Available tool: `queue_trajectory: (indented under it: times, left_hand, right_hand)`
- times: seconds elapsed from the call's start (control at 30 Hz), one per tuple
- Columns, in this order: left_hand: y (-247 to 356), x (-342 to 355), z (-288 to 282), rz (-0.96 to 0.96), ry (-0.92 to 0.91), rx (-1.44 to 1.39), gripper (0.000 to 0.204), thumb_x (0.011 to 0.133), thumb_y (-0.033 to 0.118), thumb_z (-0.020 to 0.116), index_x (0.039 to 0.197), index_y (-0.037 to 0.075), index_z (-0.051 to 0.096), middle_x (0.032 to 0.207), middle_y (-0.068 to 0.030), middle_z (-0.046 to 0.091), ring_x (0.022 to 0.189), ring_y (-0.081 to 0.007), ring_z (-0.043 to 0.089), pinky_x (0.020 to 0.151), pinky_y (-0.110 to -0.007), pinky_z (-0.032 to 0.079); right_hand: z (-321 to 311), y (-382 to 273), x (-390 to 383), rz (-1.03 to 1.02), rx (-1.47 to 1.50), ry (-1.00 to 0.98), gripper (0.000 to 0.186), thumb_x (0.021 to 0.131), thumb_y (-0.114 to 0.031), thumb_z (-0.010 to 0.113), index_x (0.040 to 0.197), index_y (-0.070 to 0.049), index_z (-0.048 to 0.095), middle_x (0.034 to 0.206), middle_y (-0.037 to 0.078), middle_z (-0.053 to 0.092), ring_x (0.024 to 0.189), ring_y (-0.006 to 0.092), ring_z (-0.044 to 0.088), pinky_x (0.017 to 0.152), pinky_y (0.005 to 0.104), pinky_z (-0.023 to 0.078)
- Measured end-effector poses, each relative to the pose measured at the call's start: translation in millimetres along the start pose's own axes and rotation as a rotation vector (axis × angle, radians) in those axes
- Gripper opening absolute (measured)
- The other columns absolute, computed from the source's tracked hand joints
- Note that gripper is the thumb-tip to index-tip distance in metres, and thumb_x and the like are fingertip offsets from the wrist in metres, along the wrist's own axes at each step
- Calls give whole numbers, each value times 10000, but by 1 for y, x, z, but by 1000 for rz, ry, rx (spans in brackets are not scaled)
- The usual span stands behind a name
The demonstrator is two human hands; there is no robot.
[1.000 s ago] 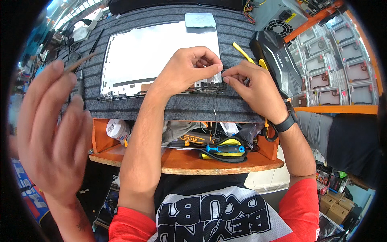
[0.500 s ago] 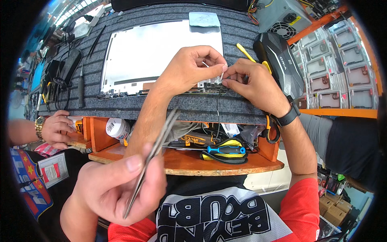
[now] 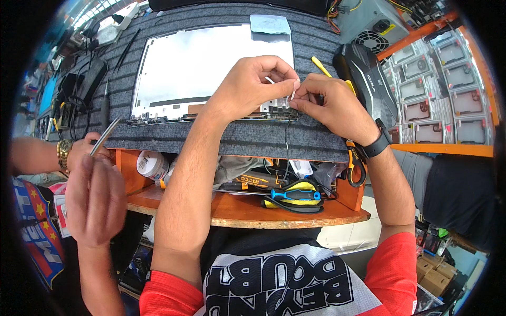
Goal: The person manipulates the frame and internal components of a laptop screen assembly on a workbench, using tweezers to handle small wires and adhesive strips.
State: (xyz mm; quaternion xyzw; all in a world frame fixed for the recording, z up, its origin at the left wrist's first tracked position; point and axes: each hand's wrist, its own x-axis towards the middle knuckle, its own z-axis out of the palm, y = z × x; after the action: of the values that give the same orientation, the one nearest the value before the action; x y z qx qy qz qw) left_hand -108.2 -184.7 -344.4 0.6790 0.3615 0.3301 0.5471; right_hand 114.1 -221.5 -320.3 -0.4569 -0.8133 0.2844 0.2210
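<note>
My left hand (image 3: 257, 87) is closed in a pinch over the near right corner of a flat display panel (image 3: 190, 66), whose white back lies face up. My right hand (image 3: 332, 105), with a black watch (image 3: 378, 142) on its wrist, pinches from the other side, fingertips almost meeting the left ones. A thin white strip (image 3: 293, 95) shows between the two sets of fingertips. Which fingers carry its ends is partly hidden. Just below, a dark circuit strip (image 3: 280, 112) runs along the panel's near edge, and a thin cable (image 3: 286, 138) hangs off the mat there.
Another person's hand (image 3: 97, 203) holds metal tweezers (image 3: 105, 137) at the left; a hand with a gold watch (image 3: 64, 154) rests behind it. A blue-grey pad (image 3: 270, 25) sits on the panel's far corner. Right are a yellow tool (image 3: 321, 67) and black case (image 3: 367, 84); an orange shelf (image 3: 247, 217) holds tools.
The other person's hand with the tweezers has moved away from my left forearm, toward the left and up. My own hands have barely shifted and still pinch at the panel's corner.
</note>
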Motion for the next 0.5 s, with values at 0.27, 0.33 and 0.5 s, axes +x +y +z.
queue_trajectory:
  times: [0.27, 0.33, 0.5]
  left_hand:
    - [-6, 2, 1, 17, -13, -39, 164, 962, 159, 781, 1057, 30, 743, 916, -5, 733, 852, -72, 674, 746, -234, 534]
    - [-7, 1, 1, 33, -5, -47, 166, 963, 169, 783, 1056, 37, 744, 905, 1, 730, 835, -62, 663, 730, -227, 524]
    - [0, -1, 1, -3, -5, -48, 179, 957, 187, 795, 1059, 47, 749, 886, 9, 729, 804, -44, 640, 702, -215, 505]
  right_hand:
    - [1, 2, -2, -15, -16, 6, 203, 924, -166, 803, 967, 2, 700, 797, 44, 608, 700, 138, 538, 628, 311, 441]
    - [2, 2, -1, -18, -8, 8, 208, 929, -171, 802, 969, 3, 696, 795, 43, 599, 704, 134, 535, 627, 310, 439]
    - [1, 1, -1, 1, -3, -2, 219, 938, -181, 801, 960, 4, 687, 793, 36, 589, 709, 124, 529, 628, 306, 435]
